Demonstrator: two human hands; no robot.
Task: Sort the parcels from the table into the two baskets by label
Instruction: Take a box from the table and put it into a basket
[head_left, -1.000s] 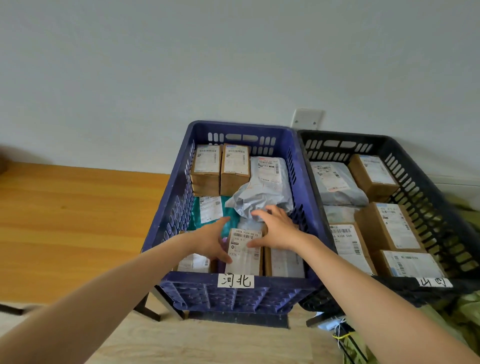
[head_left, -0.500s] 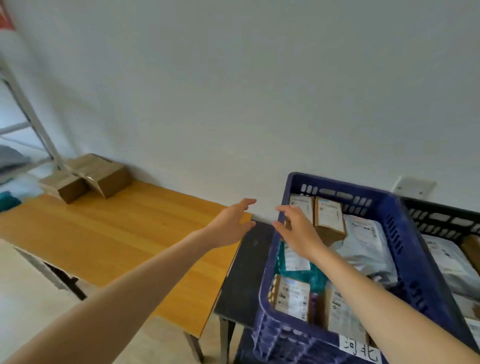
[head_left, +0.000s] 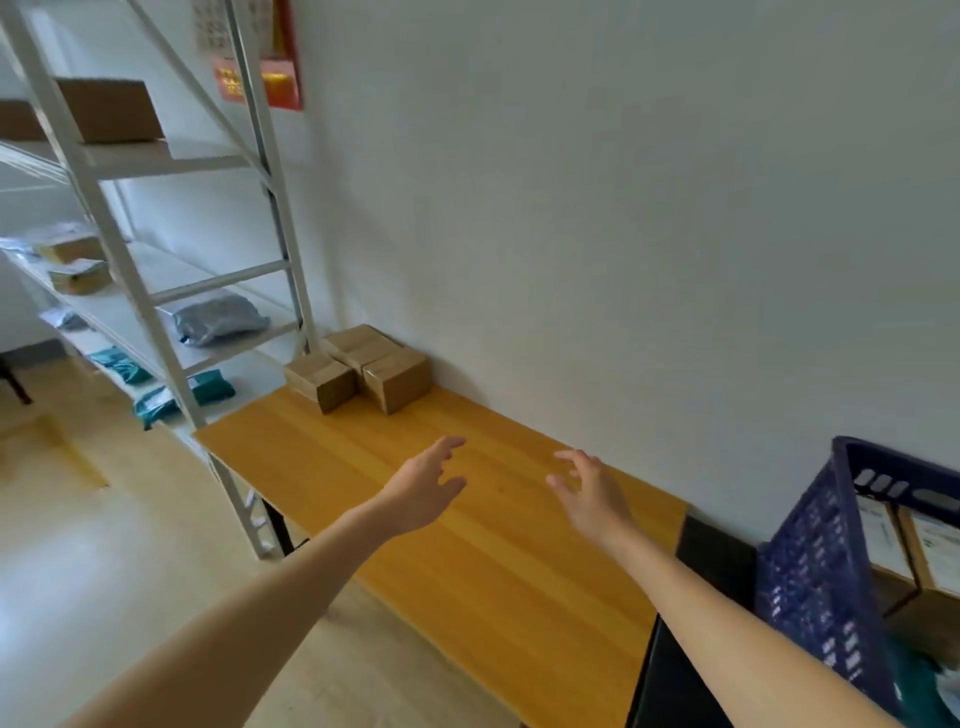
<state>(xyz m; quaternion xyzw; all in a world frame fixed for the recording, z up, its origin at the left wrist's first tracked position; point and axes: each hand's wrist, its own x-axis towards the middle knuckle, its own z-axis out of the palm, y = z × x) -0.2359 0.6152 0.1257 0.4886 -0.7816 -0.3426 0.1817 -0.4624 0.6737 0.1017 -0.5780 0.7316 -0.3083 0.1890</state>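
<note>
1. Half a second ago the left hand (head_left: 421, 493) and the right hand (head_left: 592, 499) were at the left rim of the blue basket (head_left: 815, 571). Now both hover over the bare wooden surface (head_left: 493, 571), and the basket lies off to the right of the right fingers (head_left: 569, 460), well apart.
2. A second ago both hands were down inside that basket on a parcel. Now neither hand touches anything.
3. The view has swung left: the black basket is gone from the frame, and a white shelf rack (head_left: 156, 312) now stands beyond and left of the left fingers (head_left: 447, 449).
4. The fingers of both hands are spread and loosely bent, palms turned towards each other, holding nothing.
5. The cardboard parcels (head_left: 397, 382) sit grouped at the far end of the surface against the wall, beyond and left of the left fingers, well apart from them.
6. The parcels lie flat. Their short end faces are turned towards the fingers, so their long axes seem to run away towards the wall and rack.
7. Labelled boxes (head_left: 935, 556) show inside the basket, right of the right fingers.
8. A grey bag (head_left: 218, 319) and teal bags (head_left: 208, 389) lie on the rack's shelves.
</note>
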